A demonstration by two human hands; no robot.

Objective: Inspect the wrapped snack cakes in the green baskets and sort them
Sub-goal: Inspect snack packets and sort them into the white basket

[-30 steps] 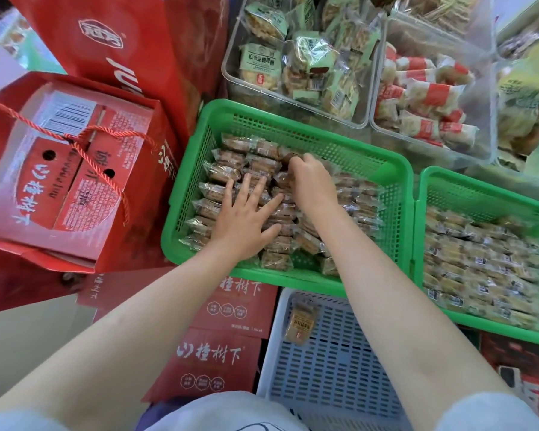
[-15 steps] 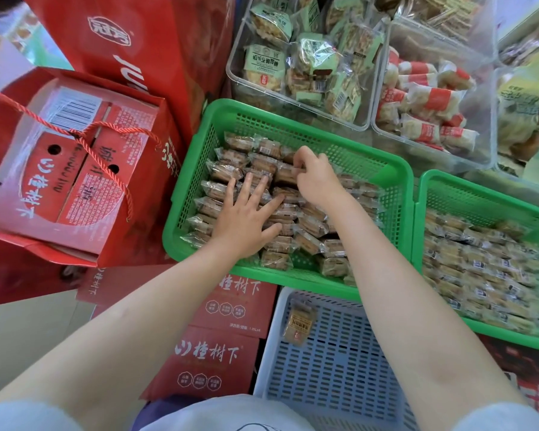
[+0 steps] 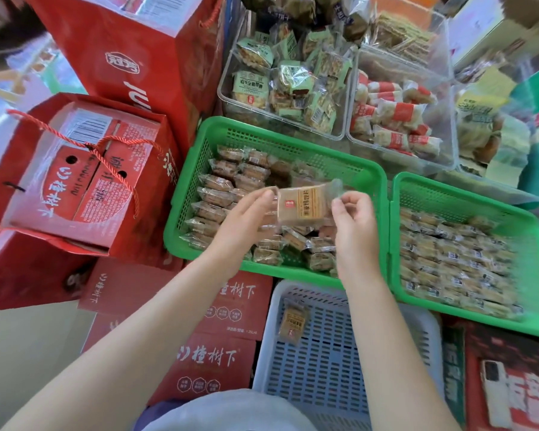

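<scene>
1 wrapped snack cake (image 3: 305, 204) is up between my hands above the left green basket (image 3: 280, 144): my left hand (image 3: 243, 219) pinches its left wrapper edge, my right hand (image 3: 352, 213) pinches the right seal. To inspect it well, I'd keep the printed face toward me, pull the film lightly taut, and check both seals. Below my hands, the white basket (image 3: 339, 368) holds 1 cake (image 3: 293, 321); right of my right hand, the second green basket (image 3: 467, 194) looks neatly packed.
</scene>
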